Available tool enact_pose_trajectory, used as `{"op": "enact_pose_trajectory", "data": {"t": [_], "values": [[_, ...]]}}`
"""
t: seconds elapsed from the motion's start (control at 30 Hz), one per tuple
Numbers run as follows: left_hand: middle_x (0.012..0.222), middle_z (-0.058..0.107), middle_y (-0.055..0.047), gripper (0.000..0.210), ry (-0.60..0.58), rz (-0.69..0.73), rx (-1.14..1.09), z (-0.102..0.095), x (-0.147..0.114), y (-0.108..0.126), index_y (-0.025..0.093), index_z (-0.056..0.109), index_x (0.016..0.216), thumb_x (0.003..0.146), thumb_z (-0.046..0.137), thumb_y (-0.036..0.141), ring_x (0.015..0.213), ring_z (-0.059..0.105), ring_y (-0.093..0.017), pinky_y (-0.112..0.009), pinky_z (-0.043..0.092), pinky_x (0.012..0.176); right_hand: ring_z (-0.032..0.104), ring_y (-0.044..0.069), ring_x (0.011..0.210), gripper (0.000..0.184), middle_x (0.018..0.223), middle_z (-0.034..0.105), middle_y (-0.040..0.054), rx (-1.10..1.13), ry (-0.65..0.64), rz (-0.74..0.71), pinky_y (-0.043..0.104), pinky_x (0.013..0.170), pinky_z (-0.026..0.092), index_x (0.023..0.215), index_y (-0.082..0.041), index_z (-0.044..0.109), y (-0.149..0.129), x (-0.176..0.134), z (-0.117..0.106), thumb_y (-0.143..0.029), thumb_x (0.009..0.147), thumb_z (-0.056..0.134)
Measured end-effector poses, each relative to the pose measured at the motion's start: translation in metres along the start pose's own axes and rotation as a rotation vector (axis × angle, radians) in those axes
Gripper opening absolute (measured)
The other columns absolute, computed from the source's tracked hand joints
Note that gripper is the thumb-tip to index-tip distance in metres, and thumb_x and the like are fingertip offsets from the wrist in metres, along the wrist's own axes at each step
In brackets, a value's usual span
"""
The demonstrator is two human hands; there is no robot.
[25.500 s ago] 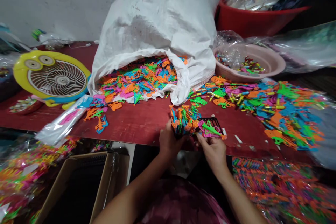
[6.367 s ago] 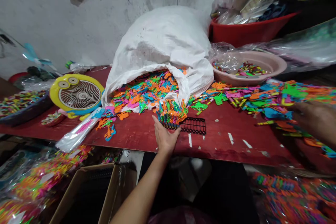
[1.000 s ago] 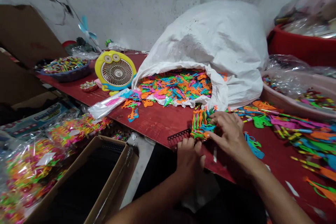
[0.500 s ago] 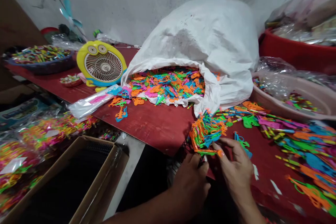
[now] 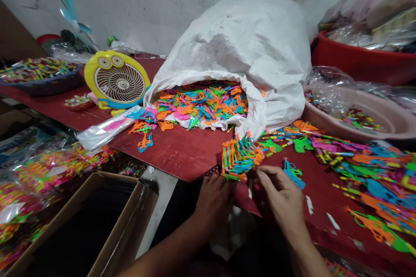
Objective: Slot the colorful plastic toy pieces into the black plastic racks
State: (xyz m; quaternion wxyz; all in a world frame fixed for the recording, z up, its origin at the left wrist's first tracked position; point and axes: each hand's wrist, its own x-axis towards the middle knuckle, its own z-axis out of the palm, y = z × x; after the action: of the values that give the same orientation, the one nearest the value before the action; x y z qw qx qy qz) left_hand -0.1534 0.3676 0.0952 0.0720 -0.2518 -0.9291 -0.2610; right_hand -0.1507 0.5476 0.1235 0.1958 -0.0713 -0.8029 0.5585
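A row of small plastic toy guns (image 5: 242,156), orange, green and blue, stands packed side by side at the table's front edge. My left hand (image 5: 214,197) is just below and left of them, its fingers stretched out at a black mesh-like piece (image 5: 212,172); its thumb is mostly hidden. To the right of the row, my right hand (image 5: 282,192) has thumb and forefinger pressed together. Whatever lies between those fingertips is too small to make out. Beside this hand lies a loose blue toy gun (image 5: 294,176).
Behind is a white sack (image 5: 240,43) spilling toy guns. A yellow fan (image 5: 121,83) and plastic sleeve (image 5: 105,130) lie left. At right are a pink basin (image 5: 367,108), red tub (image 5: 360,58) and heaped toy pieces (image 5: 373,177). A cardboard box (image 5: 130,220) sits lower left.
My left hand has moved left and up from the front of the toy guns to the black mesh-like piece. My right hand has drawn off the row. The view has shifted slightly right.
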Motion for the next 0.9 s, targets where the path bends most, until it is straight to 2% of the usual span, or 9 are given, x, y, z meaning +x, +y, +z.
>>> {"op": "enact_pose_trajectory", "data": {"t": [0.17,0.27,0.37,0.5,0.7,0.8,0.9], "values": [[0.094,0.067,-0.004,0.021,0.086,-0.093,0.136,-0.016,0.002,-0.015,0.024,0.063,0.11,0.09,0.06,0.027,0.09,0.057,-0.024,-0.041,0.04,0.081,0.066,0.019,0.079,0.024,0.089,0.071,0.0063,-0.091,-0.122,-0.085,0.031,0.069,0.053,0.099,-0.02,0.069,0.016,-0.017,0.029,-0.038,0.089,0.058],[0.092,0.067,-0.004,0.014,0.152,-0.125,0.136,-0.013,0.005,-0.017,0.023,0.067,0.101,0.092,0.058,0.032,0.089,0.057,-0.023,-0.037,0.038,0.079,0.066,0.02,0.088,0.025,0.098,0.071,0.0078,-0.157,-0.137,-0.161,0.032,0.074,0.053,0.105,-0.02,0.069,0.02,-0.02,0.041,-0.034,0.091,0.054],[0.092,0.067,-0.004,0.016,0.234,-0.161,0.146,-0.003,0.007,-0.015,0.023,0.068,0.093,0.093,0.058,0.036,0.09,0.056,-0.022,-0.036,0.038,0.08,0.067,0.02,0.091,0.025,0.102,0.071,0.0078,-0.184,-0.118,-0.179,0.034,0.079,0.053,0.106,-0.02,0.069,0.019,-0.019,0.049,-0.03,0.091,0.051],[0.086,0.066,-0.004,0.021,0.33,-0.193,0.192,0.009,0.01,-0.012,0.022,0.069,0.085,0.093,0.057,0.037,0.088,0.055,-0.022,-0.036,0.036,0.081,0.066,0.021,0.085,0.024,0.095,0.071,0.0073,-0.207,-0.02,-0.205,0.035,0.079,0.052,0.104,-0.019,0.068,0.016,-0.021,0.057,-0.03,0.09,0.051],[0.088,0.067,-0.003,0.017,0.341,-0.173,0.203,0.011,0.01,-0.016,0.023,0.071,0.089,0.094,0.057,0.031,0.086,0.054,-0.021,-0.034,0.036,0.077,0.062,0.018,0.071,0.021,0.083,0.066,0.0047,-0.191,0.13,-0.223,0.031,0.066,0.051,0.097,-0.019,0.066,0.012,-0.021,0.069,-0.036,0.088,0.059],[0.09,0.067,-0.004,0.015,0.326,-0.141,0.2,0.008,0.009,-0.017,0.024,0.072,0.092,0.093,0.058,0.03,0.088,0.055,-0.021,-0.033,0.036,0.077,0.063,0.023,0.088,0.033,0.096,0.064,0.0099,-0.224,0.305,-0.345,0.038,0.078,0.052,0.108,-0.017,0.06,0.011,-0.014,0.069,-0.038,0.084,0.066],[0.091,0.067,-0.004,0.016,0.329,-0.14,0.21,0.007,0.009,-0.016,0.024,0.072,0.094,0.094,0.058,0.031,0.088,0.055,-0.021,-0.033,0.036,0.076,0.053,0.033,0.118,0.067,0.125,0.057,0.0209,-0.302,0.425,-0.489,0.051,0.099,0.043,0.132,-0.014,0.047,0.008,-0.003,0.066,-0.043,0.077,0.073]]}}
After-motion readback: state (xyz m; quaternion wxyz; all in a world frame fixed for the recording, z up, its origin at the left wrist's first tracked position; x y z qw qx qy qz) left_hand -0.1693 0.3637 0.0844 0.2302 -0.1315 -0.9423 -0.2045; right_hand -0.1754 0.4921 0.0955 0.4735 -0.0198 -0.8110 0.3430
